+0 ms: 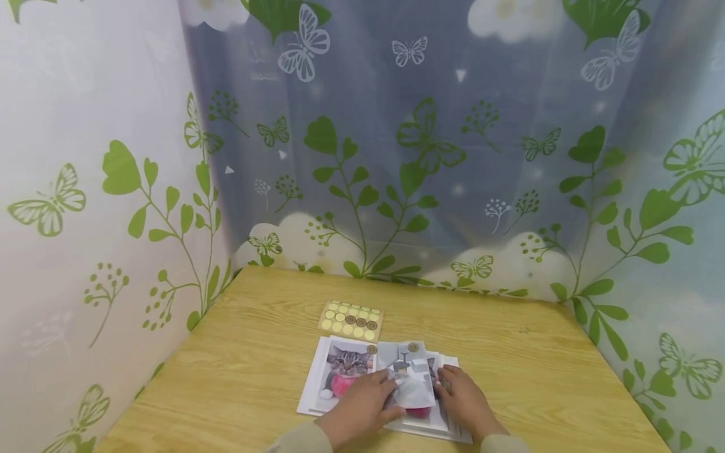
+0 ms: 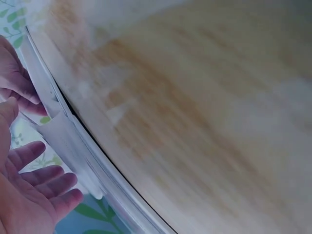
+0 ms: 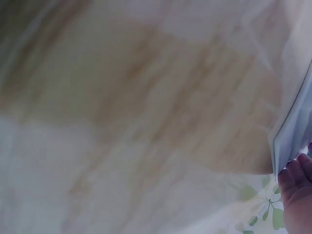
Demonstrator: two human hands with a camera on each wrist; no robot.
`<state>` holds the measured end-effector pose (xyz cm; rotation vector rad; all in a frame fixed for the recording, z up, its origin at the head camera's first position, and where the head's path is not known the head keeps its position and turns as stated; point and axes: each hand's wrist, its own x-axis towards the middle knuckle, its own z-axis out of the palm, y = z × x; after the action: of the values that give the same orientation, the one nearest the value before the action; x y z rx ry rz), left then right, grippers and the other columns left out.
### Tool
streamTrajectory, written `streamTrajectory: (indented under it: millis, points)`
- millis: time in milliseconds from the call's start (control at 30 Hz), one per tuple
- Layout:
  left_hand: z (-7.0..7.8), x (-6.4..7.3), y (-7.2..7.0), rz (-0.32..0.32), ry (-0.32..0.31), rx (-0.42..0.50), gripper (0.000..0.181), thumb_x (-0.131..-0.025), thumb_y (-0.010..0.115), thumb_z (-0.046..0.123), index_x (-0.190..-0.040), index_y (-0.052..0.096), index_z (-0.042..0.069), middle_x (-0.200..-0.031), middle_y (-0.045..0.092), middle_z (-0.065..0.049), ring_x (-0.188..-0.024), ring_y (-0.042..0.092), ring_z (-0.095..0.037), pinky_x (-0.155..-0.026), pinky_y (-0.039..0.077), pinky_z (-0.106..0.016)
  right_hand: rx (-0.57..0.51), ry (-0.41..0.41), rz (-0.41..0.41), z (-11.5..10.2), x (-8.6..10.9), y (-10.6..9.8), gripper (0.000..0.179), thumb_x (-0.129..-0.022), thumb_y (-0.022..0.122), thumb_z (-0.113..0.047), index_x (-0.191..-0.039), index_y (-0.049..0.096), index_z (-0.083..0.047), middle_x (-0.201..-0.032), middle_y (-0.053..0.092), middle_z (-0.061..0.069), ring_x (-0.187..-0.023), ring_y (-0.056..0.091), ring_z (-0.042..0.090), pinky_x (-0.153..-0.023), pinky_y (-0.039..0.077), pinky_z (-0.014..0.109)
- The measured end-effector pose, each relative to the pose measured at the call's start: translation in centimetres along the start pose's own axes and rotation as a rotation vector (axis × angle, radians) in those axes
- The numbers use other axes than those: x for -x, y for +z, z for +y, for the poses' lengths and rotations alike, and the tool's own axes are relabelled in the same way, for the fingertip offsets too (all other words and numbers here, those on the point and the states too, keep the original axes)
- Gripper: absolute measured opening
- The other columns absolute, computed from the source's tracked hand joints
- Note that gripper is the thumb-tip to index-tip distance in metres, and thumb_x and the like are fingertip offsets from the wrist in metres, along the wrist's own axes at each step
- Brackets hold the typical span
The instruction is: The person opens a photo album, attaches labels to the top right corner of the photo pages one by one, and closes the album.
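A small grey picture sheet with a round brown sticker at its top lies over printed cat pages, between my two hands. My left hand is at its left edge, fingers extended, over the page with a grey tabby cat. In the left wrist view that hand's fingers are spread and slightly bent beside the bowed sheet. My right hand rests at the right side of the sheet and pages, fingers pointing forward. The right wrist view shows its fingers fairly straight against the paper edge.
A sticker sheet with rows of round yellow stickers and several brown ones lies just behind the pages. The wooden table extends to both sides. A curtain printed with leaves and butterflies surrounds it.
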<state>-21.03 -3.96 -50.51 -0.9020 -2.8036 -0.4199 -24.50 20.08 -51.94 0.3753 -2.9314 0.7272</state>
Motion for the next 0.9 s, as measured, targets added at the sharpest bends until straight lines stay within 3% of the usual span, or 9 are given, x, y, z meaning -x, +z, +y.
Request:
streamTrajectory:
  millis: [267,433,633,767,900]
  points:
    - [-0.5,0.9,-0.6,0.003,-0.047,0.041,0.05,-0.096,0.06,0.046,-0.131,0.061,0.011,-0.135,0.059,-0.012,-0.119,0.059,-0.026,-0.098,0.051,-0.041,-0.009,-0.006,0.024,0.1,0.1,0.0,0.036,-0.093,0.066,-0.013,-0.121,0.063,0.008,-0.13,0.056,0.029,-0.122,0.051,0.049,-0.104,0.039,0.061]
    - [-1.0,1.3,-0.8,0.068,-0.068,0.111,0.046,-0.095,0.062,0.035,-0.132,0.06,0.008,-0.128,0.064,-0.008,-0.114,0.062,-0.023,-0.097,0.051,-0.037,-0.013,0.019,0.007,0.1,0.1,-0.1,0.038,-0.093,0.066,-0.014,-0.123,0.062,0.008,-0.131,0.055,0.03,-0.124,0.05,0.049,-0.105,0.038,0.061]
    - [-1.7,2.2,-1.5,0.138,-0.14,0.381,0.052,-0.096,0.06,0.027,-0.139,0.052,-0.002,-0.128,0.064,-0.015,-0.114,0.063,-0.029,-0.098,0.051,-0.042,-0.018,0.032,-0.008,0.0,0.1,-0.2,0.039,-0.094,0.066,-0.017,-0.124,0.062,0.008,-0.132,0.054,0.029,-0.125,0.049,0.049,-0.105,0.037,0.061]
    - [-2.3,2.5,-2.2,0.233,-0.168,0.557,0.048,-0.096,0.062,0.02,-0.133,0.055,-0.01,-0.11,0.07,-0.015,-0.095,0.068,-0.021,-0.083,0.058,-0.032,-0.022,0.041,-0.01,-0.1,0.0,-0.2,0.04,-0.094,0.066,-0.018,-0.125,0.061,0.007,-0.133,0.054,0.029,-0.125,0.049,0.049,-0.105,0.037,0.061]
    - [-2.9,3.0,-3.0,0.303,-0.21,0.714,0.043,-0.095,0.063,0.015,-0.129,0.058,-0.011,-0.097,0.072,-0.012,-0.083,0.069,-0.015,-0.071,0.058,-0.025,-0.026,0.048,-0.014,-0.1,0.0,-0.2,0.04,-0.094,0.066,-0.018,-0.125,0.061,0.007,-0.134,0.053,0.029,-0.126,0.048,0.049,-0.106,0.037,0.061]
